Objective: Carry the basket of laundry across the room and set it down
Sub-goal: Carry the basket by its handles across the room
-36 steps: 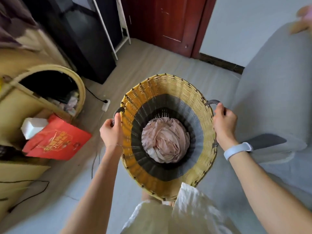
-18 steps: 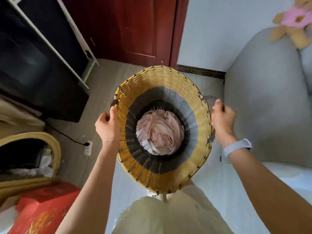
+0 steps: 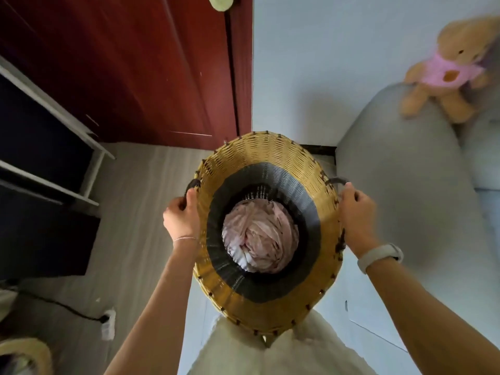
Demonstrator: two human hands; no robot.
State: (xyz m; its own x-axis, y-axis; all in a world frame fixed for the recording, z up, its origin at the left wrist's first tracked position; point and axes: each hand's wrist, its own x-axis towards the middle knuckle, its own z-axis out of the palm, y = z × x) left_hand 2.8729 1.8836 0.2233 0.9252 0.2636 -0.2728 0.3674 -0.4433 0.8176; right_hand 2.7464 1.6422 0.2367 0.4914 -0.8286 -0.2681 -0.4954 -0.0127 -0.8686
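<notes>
Both of my hands are on the basket (image 3: 266,158), one at each side handle. My left hand (image 3: 180,220) has its fingers (image 3: 173,209) curled shut around the dark left handle (image 3: 192,185), thumb lying along the woven rim. My right hand (image 3: 355,215) has its fingers (image 3: 359,197) wrapped closed over the grey right handle (image 3: 336,181), with a pale wristband (image 3: 380,255) just below it. I hold the basket off the floor (image 3: 140,212), straight in front of my body, its near rim over my light clothing (image 3: 284,353). Pink laundry (image 3: 261,243) sits bunched at the bottom, inside the dark band of weave. Compared with half a second ago, the red door (image 3: 135,71) and the pale wall (image 3: 311,63) fill more of my view, the stuffed bear (image 3: 449,69) on the grey sofa (image 3: 405,185) looks larger, and the red box at lower left has gone from sight; only an edge of the other wicker basket (image 3: 32,350) remains. My grip on both handles is unchanged.
</notes>
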